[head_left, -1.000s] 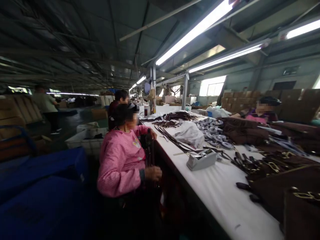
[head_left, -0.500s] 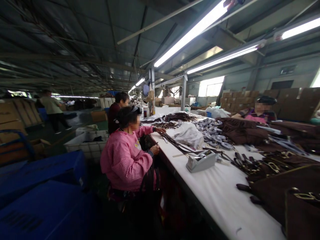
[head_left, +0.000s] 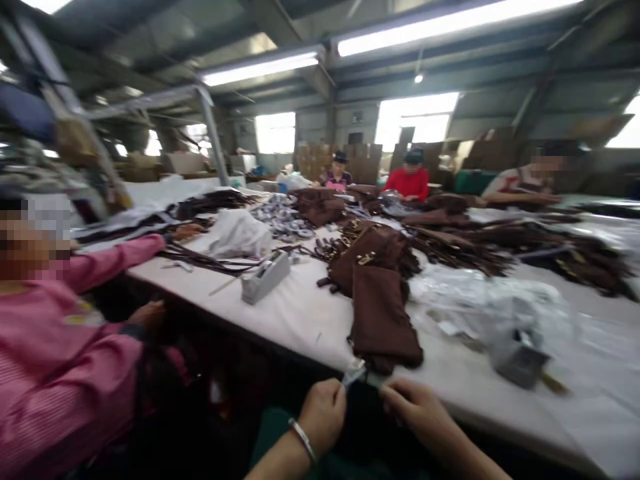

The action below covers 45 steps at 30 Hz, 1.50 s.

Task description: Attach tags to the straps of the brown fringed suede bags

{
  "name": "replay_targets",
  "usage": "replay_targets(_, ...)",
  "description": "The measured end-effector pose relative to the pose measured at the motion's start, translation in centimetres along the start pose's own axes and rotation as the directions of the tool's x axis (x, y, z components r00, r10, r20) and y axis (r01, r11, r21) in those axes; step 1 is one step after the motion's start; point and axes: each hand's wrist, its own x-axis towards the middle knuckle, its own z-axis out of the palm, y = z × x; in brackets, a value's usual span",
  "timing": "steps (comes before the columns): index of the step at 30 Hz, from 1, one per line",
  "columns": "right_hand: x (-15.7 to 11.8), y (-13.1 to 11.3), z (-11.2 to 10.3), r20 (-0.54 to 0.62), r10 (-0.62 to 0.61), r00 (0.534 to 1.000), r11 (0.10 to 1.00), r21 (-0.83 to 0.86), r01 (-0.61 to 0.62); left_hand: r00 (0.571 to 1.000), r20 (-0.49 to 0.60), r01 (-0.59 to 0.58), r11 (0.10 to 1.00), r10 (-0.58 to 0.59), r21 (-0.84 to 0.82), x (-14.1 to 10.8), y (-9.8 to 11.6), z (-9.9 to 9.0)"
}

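My left hand (head_left: pixel 323 415), with a bangle at its wrist, is closed on a small whitish strip (head_left: pixel 354 373) at the table's front edge. To its right, my right hand (head_left: pixel 413 407) has its fingers pressed together; whatever they hold is too small and blurred to make out. Just beyond both hands, a brown fabric bag (head_left: pixel 383 313) lies on the white table (head_left: pixel 295 320), its near end close to the edge. Behind it are more brown bags (head_left: pixel 350 257) with gold-coloured metal fittings.
A grey tape dispenser (head_left: pixel 265 277) stands left of the bags. Clear plastic bags (head_left: pixel 475 293) and another dispenser (head_left: pixel 520 360) lie at right. A person in pink (head_left: pixel 75 347) sits close at left, one arm over dark straps (head_left: pixel 215 260). Other people sit across the table.
The view has swung right and down. Both my hands, the near brown bag and the clear plastic have come into view, while the person in pink now appears at the left edge.
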Motion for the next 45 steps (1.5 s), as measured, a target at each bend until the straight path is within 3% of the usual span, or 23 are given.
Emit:
replay_targets(3, -1.8, 0.6, -0.2, 0.063, 0.082, 0.995, 0.992, 0.094, -0.087, 0.989, 0.036, -0.149, 0.977, 0.145, 0.150, 0.9, -0.6, -0.2)
replay_targets(8, 0.3, 0.6, 2.3, 0.098, 0.125, 0.987, 0.954, 0.261, -0.147, 0.976, 0.059, -0.219, 0.926, 0.212, 0.309, 0.6, -0.8, -0.5)
replay_targets(14, 0.8, 2.4, 3.3, 0.086, 0.169, 0.982, 0.947, 0.262, -0.186, 0.967, 0.049, -0.239, 0.831, 0.249, 0.502, 0.5, -1.0, 0.2)
replay_targets(26, 2.4, 4.2, 4.8, 0.043, 0.335, 0.941, 0.932, 0.132, -0.338, 0.954, 0.094, -0.274, 0.700, 0.284, 0.660, -0.3, -0.7, 0.4)
replay_targets(29, 2.7, 4.4, 4.9, 0.034, 0.337, 0.941, 0.935, 0.107, -0.338, 0.956, 0.055, -0.250, 0.706, 0.287, 0.663, -0.4, -0.9, 0.6)
replay_targets(35, 2.5, 3.9, 4.7, 0.020, 0.334, 0.942, 0.934, 0.125, -0.334, 0.955, 0.023, -0.255, 0.774, 0.297, 0.580, -0.2, -1.2, 0.3)
replay_targets(39, 1.2, 2.9, 3.9, 0.078, 0.321, 0.944, 0.916, 0.228, -0.331, 0.960, -0.017, -0.252, 0.891, 0.279, 0.379, 0.2, -0.7, -0.3)
replay_targets(42, 0.3, 2.2, 3.5, 0.077, 0.347, 0.935, 0.886, 0.299, -0.354, 0.995, -0.009, -0.101, 0.993, 0.102, 0.065, 0.4, -0.1, -0.2)
replay_targets(43, 0.1, 2.1, 3.5, 0.073, 0.360, 0.930, 0.873, 0.324, -0.363, 1.000, 0.020, -0.011, 0.997, 0.012, -0.071, 0.5, 0.1, -0.1)
replay_targets(45, -0.1, 2.1, 3.5, 0.076, 0.385, 0.920, 0.839, 0.387, -0.383, 0.982, 0.113, 0.179, 0.925, -0.149, -0.335, 0.6, 0.3, 0.2)
